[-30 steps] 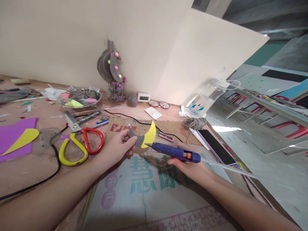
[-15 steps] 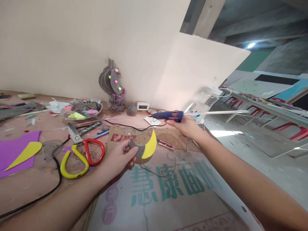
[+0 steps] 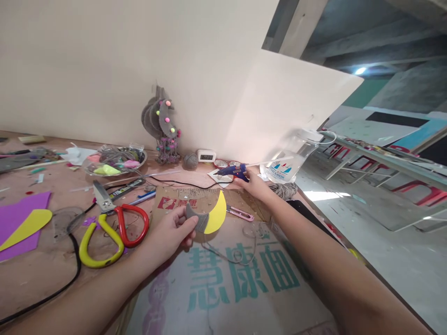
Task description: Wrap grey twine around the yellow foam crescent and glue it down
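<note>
Pinched in my left hand (image 3: 178, 227) is a yellow crescent moon (image 3: 215, 216), its left part wrapped in grey yarn (image 3: 200, 222). A loose yarn strand trails from it over the cardboard (image 3: 216, 260). Farther back, my right hand (image 3: 256, 185) grips a blue hot glue gun (image 3: 230, 170) by its handle. The gun's nozzle points left, low above a small white paper (image 3: 213, 176); I cannot tell whether it touches. A clear glue stick juts from its rear. Between the hands lies a pink utility knife (image 3: 240, 213).
Left are scissors (image 3: 120, 228), purple foam sheet (image 3: 21, 218) and a metal bowl (image 3: 141, 160) of yarn and bits. Along the wall stand a pompom-decorated grey crescent craft (image 3: 165, 121), a yarn ball (image 3: 190, 161), a small digital clock (image 3: 206, 155) and a clear plastic jar (image 3: 289, 160). A black cord (image 3: 78, 260) crosses the table.
My right hand has lowered the glue gun and brought it left, down toward the white paper by the wall. My left hand keeps hold of the crescent, almost in place. The view has shifted slightly.
</note>
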`<state>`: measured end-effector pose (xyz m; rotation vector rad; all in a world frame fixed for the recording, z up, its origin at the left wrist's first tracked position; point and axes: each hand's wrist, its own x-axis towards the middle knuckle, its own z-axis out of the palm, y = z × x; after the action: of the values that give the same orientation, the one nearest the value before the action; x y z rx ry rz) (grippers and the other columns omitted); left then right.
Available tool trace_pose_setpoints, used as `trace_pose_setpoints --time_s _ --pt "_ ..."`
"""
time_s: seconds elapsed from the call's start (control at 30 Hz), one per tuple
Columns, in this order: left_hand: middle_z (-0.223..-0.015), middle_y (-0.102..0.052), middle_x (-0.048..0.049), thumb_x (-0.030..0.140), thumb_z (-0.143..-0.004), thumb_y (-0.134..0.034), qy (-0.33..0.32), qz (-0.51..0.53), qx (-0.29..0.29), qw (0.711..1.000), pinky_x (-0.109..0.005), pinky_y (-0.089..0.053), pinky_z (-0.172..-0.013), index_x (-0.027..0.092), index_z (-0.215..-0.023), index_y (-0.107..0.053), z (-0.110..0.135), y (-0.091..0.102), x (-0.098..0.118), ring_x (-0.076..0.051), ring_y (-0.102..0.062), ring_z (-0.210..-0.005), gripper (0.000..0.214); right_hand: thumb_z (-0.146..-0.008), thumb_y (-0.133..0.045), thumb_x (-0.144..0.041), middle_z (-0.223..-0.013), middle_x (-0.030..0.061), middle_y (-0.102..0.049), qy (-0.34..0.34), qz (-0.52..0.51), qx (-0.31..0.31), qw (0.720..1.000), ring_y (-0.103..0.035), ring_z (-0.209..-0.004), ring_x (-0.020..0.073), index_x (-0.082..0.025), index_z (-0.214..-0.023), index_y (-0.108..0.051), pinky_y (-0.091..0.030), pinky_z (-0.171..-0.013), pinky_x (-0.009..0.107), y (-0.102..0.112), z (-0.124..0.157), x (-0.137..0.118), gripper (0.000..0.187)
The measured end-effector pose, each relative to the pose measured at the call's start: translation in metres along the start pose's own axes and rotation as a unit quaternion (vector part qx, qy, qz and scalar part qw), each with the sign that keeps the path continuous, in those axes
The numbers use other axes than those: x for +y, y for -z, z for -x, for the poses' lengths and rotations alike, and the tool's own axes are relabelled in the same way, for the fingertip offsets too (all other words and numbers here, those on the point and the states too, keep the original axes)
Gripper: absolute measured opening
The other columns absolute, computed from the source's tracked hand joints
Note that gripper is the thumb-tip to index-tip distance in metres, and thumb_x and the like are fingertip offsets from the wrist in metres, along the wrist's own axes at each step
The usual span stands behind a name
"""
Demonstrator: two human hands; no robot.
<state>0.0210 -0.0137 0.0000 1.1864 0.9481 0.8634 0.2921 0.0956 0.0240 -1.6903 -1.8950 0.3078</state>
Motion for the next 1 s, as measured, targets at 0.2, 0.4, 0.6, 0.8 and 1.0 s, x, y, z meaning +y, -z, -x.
trace_pose_setpoints --time_s 0.2,0.4,0.6,0.8,1.0 --pt "-0.052 -0.052 0.0078 0.039 -0.078 -0.054 0.005 0.014 0.012 1.0 -0.018 -0.039 -0.042 0.018 -0.076 -0.045 0.001 0.0 0.002 -0.005 -0.046 -0.04 0.023 -0.088 -0.042 -0.043 -0.118 0.0088 -0.059 0.043 -0.026 -0.026 0.998 -0.053 -0.111 0.0232 -0.02 -0.114 -0.056 -0.037 -0.098 0.039 0.026 0.079 -0.038 0.038" --pt "-0.055 -0.056 0.0057 0.039 -0.078 -0.055 -0.008 0.006 0.037 0.999 -0.016 -0.038 -0.042 0.016 -0.076 -0.047 0.001 0.001 0.006 -0.006 -0.051 -0.043 0.024 -0.076 -0.062 -0.043 -0.11 0.0086 -0.06 0.164 -0.03 -0.169 0.971 -0.054 -0.103 0.0219 -0.021 -0.11 -0.058 -0.044 -0.088 0.037 0.005 0.139 -0.088 0.041" --pt "-0.057 -0.056 0.0055 0.039 -0.078 -0.055 -0.007 0.025 0.03 0.999 -0.018 -0.039 -0.042 0.017 -0.078 -0.046 0.001 0.002 0.004 -0.007 -0.052 -0.044 0.024 -0.09 -0.042 -0.019 -0.075 0.0023 -0.063 0.3 0.103 -0.203 0.926 -0.054 -0.069 0.013 -0.018 -0.089 -0.058 -0.042 -0.066 0.025 -0.013 0.158 -0.105 0.017" --pt "-0.054 -0.053 0.0063 0.035 -0.079 -0.054 -0.019 -0.034 -0.002 0.999 -0.019 -0.039 -0.045 0.018 -0.075 -0.045 0.004 0.001 0.001 -0.007 -0.05 -0.045 0.02 -0.09 -0.041 -0.023 -0.076 0.0032 -0.064 0.346 0.11 -0.132 0.922 -0.056 -0.067 0.0128 -0.018 -0.097 -0.058 -0.038 -0.059 0.023 0.005 0.142 -0.109 0.018" --pt "-0.054 -0.053 0.0057 0.033 -0.081 -0.052 -0.037 -0.064 -0.03 0.997 -0.02 -0.039 -0.046 0.018 -0.082 -0.046 0.004 0.003 -0.003 -0.008 -0.048 -0.046 0.016 -0.089 -0.047 -0.026 -0.081 0.0027 -0.067 0.3 0.03 -0.053 0.952 -0.058 -0.069 0.0117 -0.019 -0.093 -0.061 -0.04 -0.062 0.022 0.011 0.12 -0.104 0.016"
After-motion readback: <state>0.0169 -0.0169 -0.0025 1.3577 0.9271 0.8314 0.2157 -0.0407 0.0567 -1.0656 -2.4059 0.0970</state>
